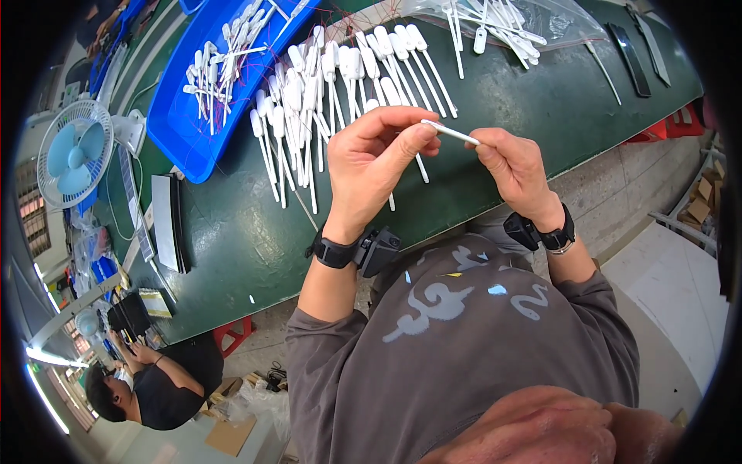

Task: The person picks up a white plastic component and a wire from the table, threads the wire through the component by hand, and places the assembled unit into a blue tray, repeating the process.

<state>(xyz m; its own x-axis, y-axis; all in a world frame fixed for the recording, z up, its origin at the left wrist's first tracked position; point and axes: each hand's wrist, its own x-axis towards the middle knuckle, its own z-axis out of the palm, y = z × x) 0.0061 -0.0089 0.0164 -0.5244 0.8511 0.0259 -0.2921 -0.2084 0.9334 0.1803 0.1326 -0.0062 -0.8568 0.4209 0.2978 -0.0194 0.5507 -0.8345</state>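
A slim white stick-like piece spans the space between my two hands above the front of the green table. My left hand pinches one end between thumb and fingertips. At the other end, my right hand grips it with thumb and forefinger. Beyond my hands lies a spread of white sticks with wide rounded heads, many side by side, with thin red wires among them. My left hand covers a few of them.
A blue tray at the back left holds more white pieces and red wires. Further pieces lie on a clear plastic bag at the far right, near dark flat strips. A fan stands left. Another person sits lower left.
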